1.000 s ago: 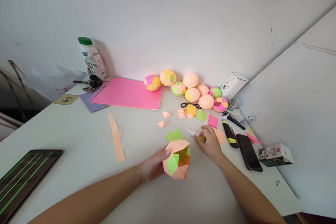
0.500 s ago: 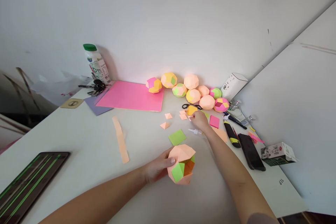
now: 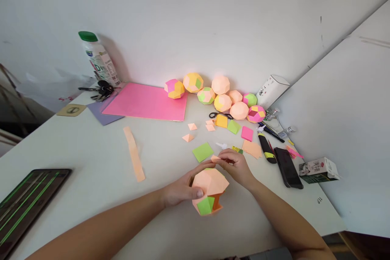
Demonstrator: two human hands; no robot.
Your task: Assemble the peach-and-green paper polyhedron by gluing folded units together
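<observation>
My left hand (image 3: 183, 187) is closed around a peach and green folded-paper ball (image 3: 210, 183), thumb on its near side. An opening in the ball's lower right shows orange inside. Between the fingertips of my right hand (image 3: 236, 165) is a small peach folded paper piece (image 3: 215, 158), just above the ball's far edge and close to my left fingertips. Further back lie more small peach pieces (image 3: 188, 137) and a green paper square (image 3: 202, 152). A glue tube (image 3: 237, 149) lies partly hidden behind my right hand, near its white nozzle (image 3: 221, 145).
Several finished paper balls (image 3: 222, 102) sit against the wall beside black scissors (image 3: 221, 115). A pink sheet (image 3: 146, 101), a bottle (image 3: 102, 63) and keys (image 3: 105, 88) are back left. A tablet (image 3: 30, 207) lies left; a cutter (image 3: 267, 147), phone (image 3: 288, 167) and carton (image 3: 318, 170) lie right.
My right hand has come back from the small pieces to the ball, now with a peach piece in its fingers. The ball has turned slightly in my left hand. The view has shifted.
</observation>
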